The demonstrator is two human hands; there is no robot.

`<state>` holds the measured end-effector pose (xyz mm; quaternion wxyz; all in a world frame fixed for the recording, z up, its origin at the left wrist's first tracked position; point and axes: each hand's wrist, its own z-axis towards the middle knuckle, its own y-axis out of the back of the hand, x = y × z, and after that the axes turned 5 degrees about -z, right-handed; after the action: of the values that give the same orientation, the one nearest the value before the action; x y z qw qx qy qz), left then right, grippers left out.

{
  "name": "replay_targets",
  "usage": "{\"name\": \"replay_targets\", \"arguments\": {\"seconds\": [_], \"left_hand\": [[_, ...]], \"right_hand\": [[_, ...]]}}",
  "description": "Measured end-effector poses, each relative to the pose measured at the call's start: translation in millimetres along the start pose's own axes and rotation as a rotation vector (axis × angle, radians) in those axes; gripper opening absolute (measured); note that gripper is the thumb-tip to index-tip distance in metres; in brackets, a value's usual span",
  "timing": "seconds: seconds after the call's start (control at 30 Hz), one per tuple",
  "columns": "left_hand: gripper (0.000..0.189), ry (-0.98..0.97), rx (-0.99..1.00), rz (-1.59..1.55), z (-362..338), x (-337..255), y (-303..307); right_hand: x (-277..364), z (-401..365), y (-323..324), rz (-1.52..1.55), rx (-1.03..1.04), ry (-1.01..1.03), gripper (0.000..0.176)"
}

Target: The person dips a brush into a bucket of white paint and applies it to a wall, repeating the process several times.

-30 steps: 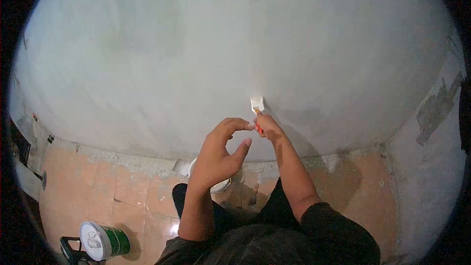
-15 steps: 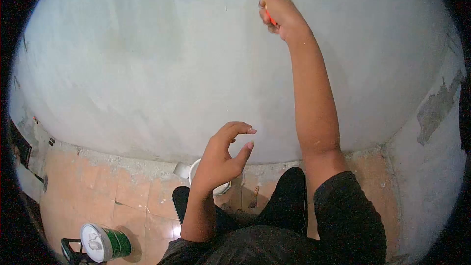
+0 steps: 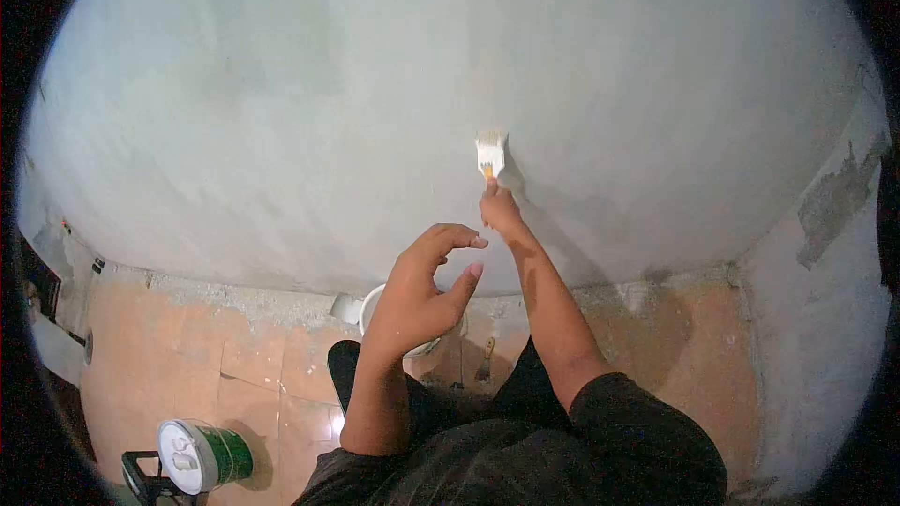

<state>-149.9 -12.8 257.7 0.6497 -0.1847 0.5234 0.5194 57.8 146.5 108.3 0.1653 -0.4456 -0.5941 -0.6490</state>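
My right hand [image 3: 501, 207] grips the handle of a flat paintbrush [image 3: 490, 147], its bristles pointing up against the wall [image 3: 281, 159]. White paint coats the brush head, and a bit of yellow handle shows above my fingers. Lower down, my left hand [image 3: 433, 295] hangs in front of the wall with thumb and fingers curved apart, holding nothing. Beneath it, partly hidden by the hand and forearm, a white bucket [image 3: 370, 309] stands on the floor.
A putty knife [image 3: 487, 361] lies on the tiled floor [image 3: 248, 347] between my legs. At lower left stands a green and white paint bucket [image 3: 225, 454] beside a black frame-like object [image 3: 141, 478]. A side wall with a bare grey patch [image 3: 834, 192] rises at right.
My right hand has brought the paintbrush down the wall from near the top to about mid-height, its arm now bent closer. My left hand has barely moved.
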Motion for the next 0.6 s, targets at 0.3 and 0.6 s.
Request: {"name": "replay_targets", "arguments": {"seconds": [0.3, 0.6], "left_hand": [[0.024, 0.018, -0.002, -0.007, -6.0, -3.6, 1.5], [0.024, 0.044, 0.006, 0.035, 1.5, -12.8, -3.8]], "right_hand": [[-39.1, -13.7, -6.4, 0.557, 0.406, -0.362, 0.048], [169.3, -9.0, 151.4, 0.854, 0.384, -0.153, 0.014]]}}
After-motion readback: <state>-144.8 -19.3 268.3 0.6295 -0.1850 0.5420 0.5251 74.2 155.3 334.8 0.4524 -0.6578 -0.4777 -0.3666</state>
